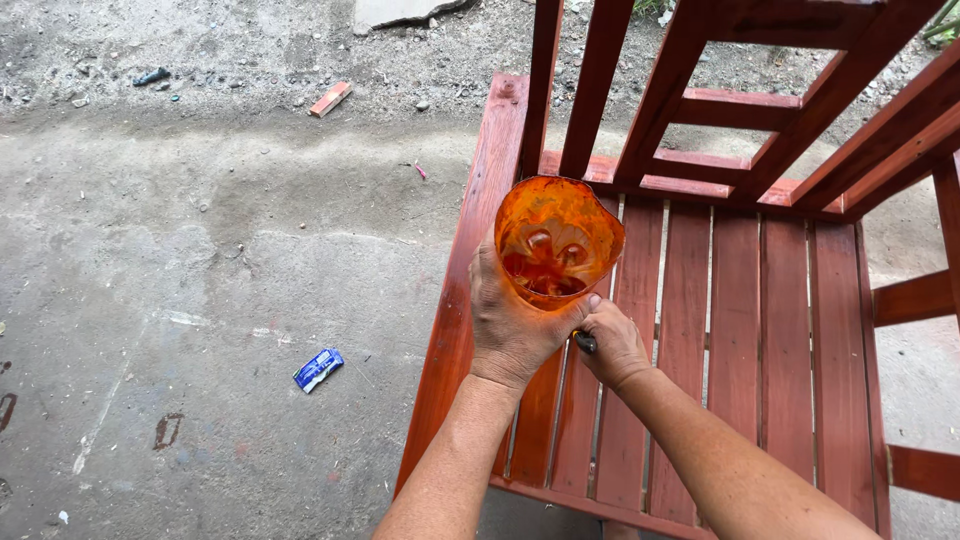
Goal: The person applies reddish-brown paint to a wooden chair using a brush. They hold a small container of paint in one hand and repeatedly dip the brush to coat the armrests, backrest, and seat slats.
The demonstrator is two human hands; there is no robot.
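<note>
The left hand grips an orange cup of stain steady above the red wooden chair, while the right hand closes around a dark handle, likely a brush.

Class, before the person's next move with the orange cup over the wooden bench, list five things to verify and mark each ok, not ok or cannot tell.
1. Left hand grips the orange cup around its side: ok.
2. Cup upright, mouth up, not spilling: ok.
3. Reddish liquid left in the cup: ok, a little shows at the bottom.
4. Right hand holds a dark handle; whether it is a brush: cannot tell, the rest is hidden.
5. Bench seat slats evenly stained red-brown: ok where visible.
</note>
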